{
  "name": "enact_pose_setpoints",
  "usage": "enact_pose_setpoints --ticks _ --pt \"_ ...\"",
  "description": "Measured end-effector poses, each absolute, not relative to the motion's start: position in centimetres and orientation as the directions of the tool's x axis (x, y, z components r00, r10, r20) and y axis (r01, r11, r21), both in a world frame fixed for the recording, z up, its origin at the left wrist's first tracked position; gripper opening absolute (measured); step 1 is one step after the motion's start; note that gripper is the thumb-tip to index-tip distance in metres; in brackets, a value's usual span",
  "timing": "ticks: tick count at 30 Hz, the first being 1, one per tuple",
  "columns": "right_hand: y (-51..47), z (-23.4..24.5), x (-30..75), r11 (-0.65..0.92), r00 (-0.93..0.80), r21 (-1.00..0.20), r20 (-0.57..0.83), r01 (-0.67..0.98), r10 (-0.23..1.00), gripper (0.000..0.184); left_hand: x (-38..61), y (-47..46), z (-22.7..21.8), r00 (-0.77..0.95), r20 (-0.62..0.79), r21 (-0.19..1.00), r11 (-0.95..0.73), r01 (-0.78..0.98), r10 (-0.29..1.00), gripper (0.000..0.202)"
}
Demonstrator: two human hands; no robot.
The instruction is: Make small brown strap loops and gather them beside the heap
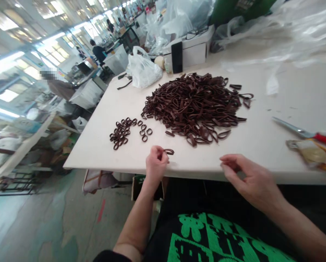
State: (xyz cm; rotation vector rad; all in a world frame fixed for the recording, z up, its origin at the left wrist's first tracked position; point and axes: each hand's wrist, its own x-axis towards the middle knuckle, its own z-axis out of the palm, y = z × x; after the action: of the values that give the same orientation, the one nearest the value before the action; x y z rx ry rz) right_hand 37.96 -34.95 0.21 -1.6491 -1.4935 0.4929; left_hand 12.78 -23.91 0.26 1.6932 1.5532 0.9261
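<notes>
My left hand (156,163) is at the table's front edge, its fingers pinching a dark brown strap loop (169,151) that sticks out to the right. To the right, my right hand (243,174) hovers over the same edge. Its fingers are loosely curved, the thumb a little apart from them, and I see nothing held. Beyond both hands lies a large pile of flattened brown loops (192,105). Left of that pile is a smaller group of rounded brown rings (121,131), with several rings (144,131) spread beside it.
Scissors (301,131) with red handles and a yellowish tool (311,153) lie at the right. A white plastic bag (143,69), a black phone-like slab (177,58) and a white box (195,52) stand at the back of the table (94,145). Other people work in the distance.
</notes>
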Motion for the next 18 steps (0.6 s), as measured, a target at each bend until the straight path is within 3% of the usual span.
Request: enact_pose_setpoints --ticks 5,8,12,15,18 --pt "-33.5 -1.2 41.4 0.024 0.263 -0.592 0.392 0.805 0.882 0.023 6.0 -17.4 2.0 -0.152 0.199 0.663 -0.018 0.748 0.968 0.012" --pt "-33.3 -1.9 41.7 0.025 0.249 -0.526 0.443 0.850 0.861 0.021 4.7 -15.7 2.5 -0.173 0.278 0.589 -0.025 0.808 0.945 0.023" --pt "-33.4 -2.2 41.1 0.052 0.187 -0.405 0.528 0.913 0.828 0.016 7.3 -15.7 2.6 0.056 0.307 0.562 -0.229 0.795 0.950 0.015" --pt "-33.4 -2.2 40.8 0.095 0.137 -0.370 0.553 0.924 0.822 0.015 10.8 -15.7 2.4 0.324 0.307 0.431 -0.435 0.791 0.895 0.019" --pt "-33.5 -2.4 40.9 0.132 0.113 -0.374 0.565 0.918 0.817 0.013 13.4 -15.0 2.0 0.448 0.247 0.300 -0.507 0.808 0.859 0.028"
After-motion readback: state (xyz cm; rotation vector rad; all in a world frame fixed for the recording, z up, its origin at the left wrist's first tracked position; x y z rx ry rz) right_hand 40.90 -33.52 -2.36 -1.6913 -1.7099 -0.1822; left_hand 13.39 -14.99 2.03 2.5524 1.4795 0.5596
